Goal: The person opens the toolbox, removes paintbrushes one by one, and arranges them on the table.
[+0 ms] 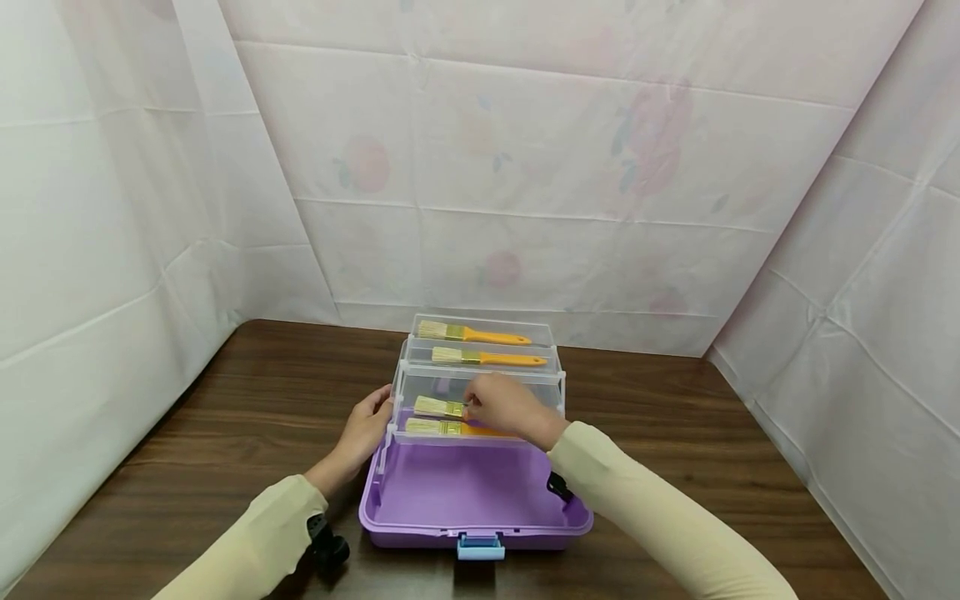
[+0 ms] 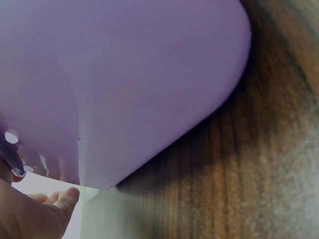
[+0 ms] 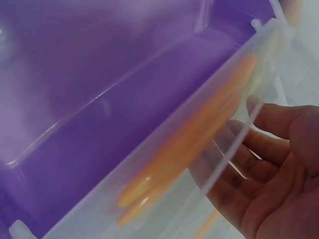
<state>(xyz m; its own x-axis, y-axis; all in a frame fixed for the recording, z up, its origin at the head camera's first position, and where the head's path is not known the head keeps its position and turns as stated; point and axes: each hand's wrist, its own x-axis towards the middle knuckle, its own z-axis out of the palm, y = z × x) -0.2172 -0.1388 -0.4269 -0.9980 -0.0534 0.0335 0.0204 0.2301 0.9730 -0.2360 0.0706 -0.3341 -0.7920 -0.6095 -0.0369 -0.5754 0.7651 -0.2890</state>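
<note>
A purple storage box stands opened on the table, with its clear trays raised in steps behind the bottom compartment. My left hand rests against the left side of the box, fingers loosely extended beside the lid edge. Over the lowest clear tray, my right hand has its fingertips close to the ferrule of a paintbrush with a yellow-orange handle. A second paintbrush lies alongside it in that tray. In the right wrist view, the thumb is at the tray rim and the fingers spread loosely.
Two more paintbrushes lie singly in the upper trays, one in the middle and one on top. A light blue latch sits at the box front. Dark wooden table surrounds the box; pale patterned sheets hang behind.
</note>
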